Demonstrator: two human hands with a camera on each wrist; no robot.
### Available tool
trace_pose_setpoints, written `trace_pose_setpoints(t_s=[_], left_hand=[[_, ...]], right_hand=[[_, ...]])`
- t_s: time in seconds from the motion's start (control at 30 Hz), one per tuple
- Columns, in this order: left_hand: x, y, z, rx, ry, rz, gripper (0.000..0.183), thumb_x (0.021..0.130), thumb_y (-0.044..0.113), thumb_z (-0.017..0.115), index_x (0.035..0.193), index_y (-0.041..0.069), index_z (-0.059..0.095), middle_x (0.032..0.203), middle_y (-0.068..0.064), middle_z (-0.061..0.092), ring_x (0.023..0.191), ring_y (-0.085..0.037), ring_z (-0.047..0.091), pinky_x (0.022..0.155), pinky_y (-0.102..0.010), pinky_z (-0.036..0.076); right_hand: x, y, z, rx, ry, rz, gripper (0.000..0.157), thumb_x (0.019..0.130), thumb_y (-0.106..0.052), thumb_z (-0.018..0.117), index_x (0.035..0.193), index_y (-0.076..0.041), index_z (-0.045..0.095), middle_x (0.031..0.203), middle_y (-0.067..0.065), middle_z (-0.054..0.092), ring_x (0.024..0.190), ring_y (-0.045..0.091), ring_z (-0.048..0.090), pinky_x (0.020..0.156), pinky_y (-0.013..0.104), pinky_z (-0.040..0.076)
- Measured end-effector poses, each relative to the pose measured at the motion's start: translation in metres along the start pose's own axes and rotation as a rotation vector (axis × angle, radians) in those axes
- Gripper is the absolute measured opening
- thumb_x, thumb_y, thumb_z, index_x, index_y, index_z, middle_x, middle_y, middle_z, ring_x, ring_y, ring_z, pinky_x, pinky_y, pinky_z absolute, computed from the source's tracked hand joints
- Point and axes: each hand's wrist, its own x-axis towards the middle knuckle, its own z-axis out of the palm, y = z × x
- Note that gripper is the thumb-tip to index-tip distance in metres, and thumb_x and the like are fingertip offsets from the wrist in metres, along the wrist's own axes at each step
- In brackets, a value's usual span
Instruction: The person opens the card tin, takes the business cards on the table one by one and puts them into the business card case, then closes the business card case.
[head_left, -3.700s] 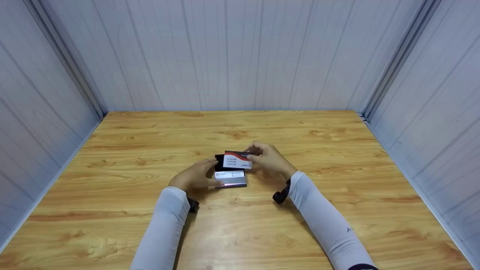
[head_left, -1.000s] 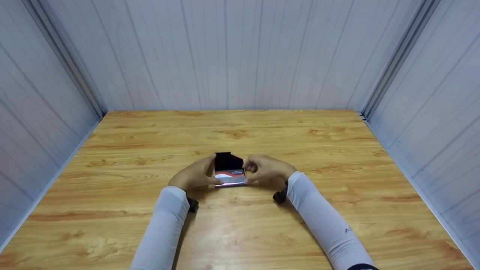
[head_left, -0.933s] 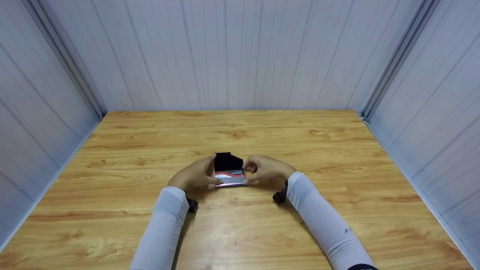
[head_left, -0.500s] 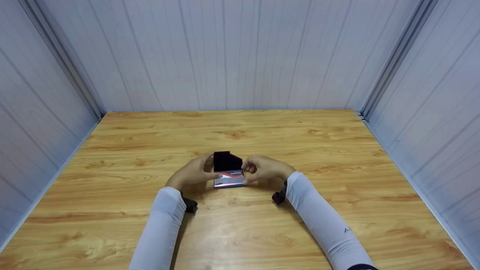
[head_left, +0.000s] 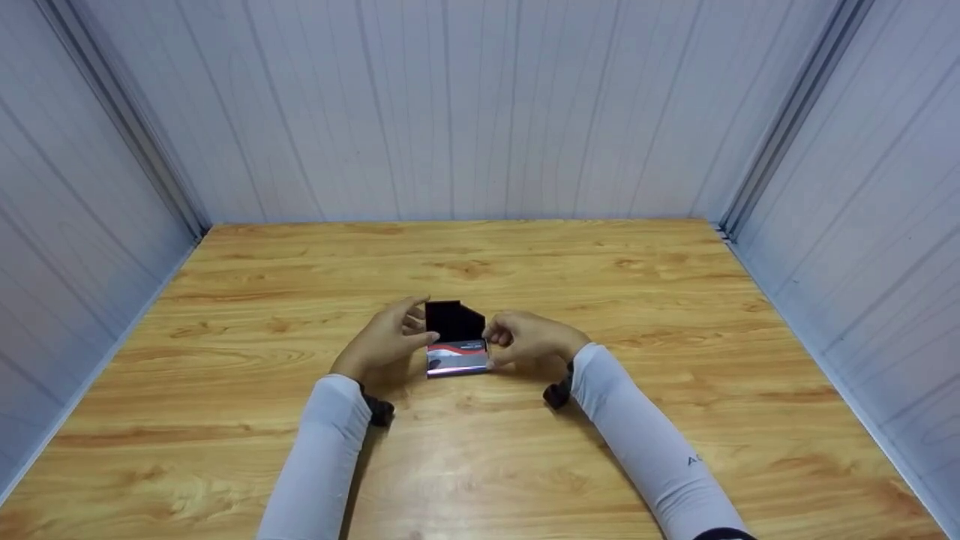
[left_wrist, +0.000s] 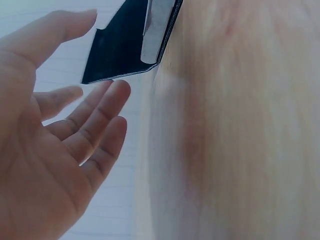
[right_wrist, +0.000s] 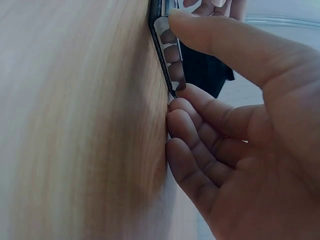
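Note:
A business card case [head_left: 457, 369] lies on the table, its black flap [head_left: 454, 321] raised at the far side. Cards [head_left: 459, 348] with a red stripe sit inside, partly under the silvery front. My right hand [head_left: 536, 335] holds the case's right end, the thumb at the near corner and the index fingertip at the flap side; in the right wrist view the thumb [right_wrist: 220, 37] lies along the metal edge. My left hand [head_left: 386, 337] is spread beside the flap's left edge. From the left wrist view, its fingers [left_wrist: 107, 112] are loosely bent and hold nothing.
The wood-grain table [head_left: 465, 457] stretches around the case on every side. Pale panel walls [head_left: 465, 112] stand at the back and both sides. A black wrist device [head_left: 559, 394] is worn under each sleeve end.
Earlier my right hand held a card above the case; now the cards are inside. My left hand has released the case's left end, its thumb sliding up and away. My right hand has stayed put lately.

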Motion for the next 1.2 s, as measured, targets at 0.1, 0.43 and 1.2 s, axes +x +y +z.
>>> trace_pose_setpoints(t_s=[0.1, 0.43, 1.2], left_hand=[[0.0001, 0.0006, 0.0001, 0.002, 0.029, 0.001, 0.060, 0.097, 0.027, 0.071, 0.150, 0.013, 0.045, 0.130, -0.012, 0.058, 0.116, -0.029, 0.059, 0.098, -0.047, 0.049], [-0.0003, 0.0073, 0.0019, 0.017, 0.096, -0.037, 0.033, 0.101, 0.039, 0.062, 0.129, 0.023, 0.066, 0.120, 0.001, 0.065, 0.112, -0.021, 0.061, 0.097, -0.046, 0.050], [-0.0074, 0.0085, -0.0040, 0.014, -0.060, 0.012, 0.016, 0.092, 0.030, 0.077, 0.103, 0.019, 0.079, 0.103, 0.004, 0.073, 0.100, -0.017, 0.066, 0.095, -0.042, 0.051]], right_hand=[[0.0000, 0.0001, -0.0002, -0.001, 0.002, 0.007, 0.051, 0.084, -0.024, 0.084, 0.124, -0.003, 0.060, 0.113, 0.005, 0.059, 0.105, 0.019, 0.055, 0.096, 0.034, 0.047], [-0.0011, -0.0011, 0.0003, 0.016, -0.002, 0.003, 0.053, 0.086, -0.024, 0.083, 0.127, -0.003, 0.057, 0.116, 0.007, 0.058, 0.107, 0.019, 0.055, 0.097, 0.034, 0.046], [-0.0019, -0.0016, -0.0007, -0.077, -0.010, 0.026, 0.048, 0.105, -0.049, 0.047, 0.135, -0.015, 0.061, 0.128, 0.002, 0.060, 0.120, 0.020, 0.055, 0.104, 0.042, 0.043]])
